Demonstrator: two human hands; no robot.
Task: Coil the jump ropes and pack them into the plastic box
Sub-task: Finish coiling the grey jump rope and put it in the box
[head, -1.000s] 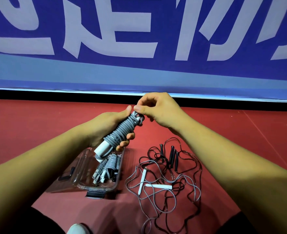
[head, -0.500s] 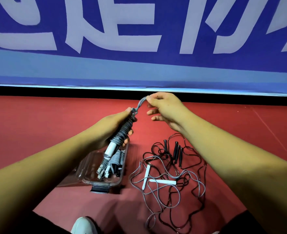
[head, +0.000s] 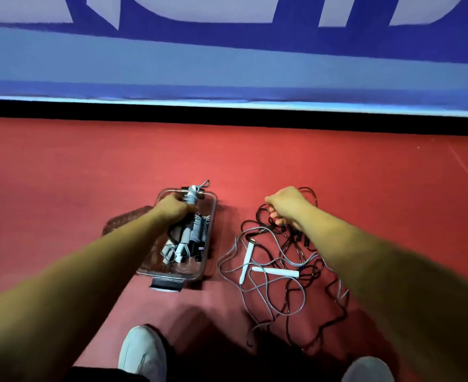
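Note:
My left hand (head: 172, 209) grips a coiled grey jump rope (head: 192, 194) and holds it low inside the clear plastic box (head: 209, 238) on the red floor. Other coiled grey ropes with white handles (head: 184, 244) lie in the box. To the right sits a loose tangle of ropes: a grey rope with two white handles (head: 275, 272) and a black rope (head: 296, 235). My right hand (head: 286, 204) has its fingers curled around strands of the black rope at the far end of the tangle.
The box's clear lid (head: 125, 219) lies on the floor to the left of the box. A blue banner wall (head: 227, 64) runs across the back. My two white shoes (head: 141, 351) are at the bottom edge.
My left hand has lowered the coiled grey rope from chest height into the box. My right hand has let go of its end and dropped onto the black rope in the tangle.

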